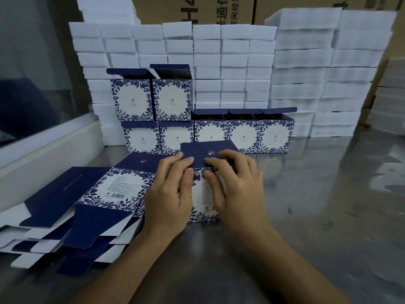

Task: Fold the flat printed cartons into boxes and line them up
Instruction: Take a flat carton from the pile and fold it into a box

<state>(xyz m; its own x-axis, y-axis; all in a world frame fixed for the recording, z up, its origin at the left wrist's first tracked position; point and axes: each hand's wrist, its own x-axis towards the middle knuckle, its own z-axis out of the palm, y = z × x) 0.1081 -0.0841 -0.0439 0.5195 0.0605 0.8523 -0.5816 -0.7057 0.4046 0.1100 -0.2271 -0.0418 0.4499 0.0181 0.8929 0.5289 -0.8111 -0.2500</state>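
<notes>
A blue-and-white floral carton (202, 194) stands on the metal table in front of me, its navy top flap (208, 153) folded over. My left hand (173, 194) grips its left side, thumb on the front face and fingers curled over the flap edge. My right hand (232, 187) grips the right side the same way. To the left lies a fanned stack of flat cartons (87, 205). Behind stand folded boxes (243, 134) in a row with lids open, and two more boxes (151, 99) stacked on top at the left.
White foam blocks (230, 62) are piled in tall stacks behind the boxes and to the right (328, 73). Brown cardboard cases (192, 9) stand at the back. A white ledge (43, 148) runs along the left. The steel table (328, 205) is bare on the right.
</notes>
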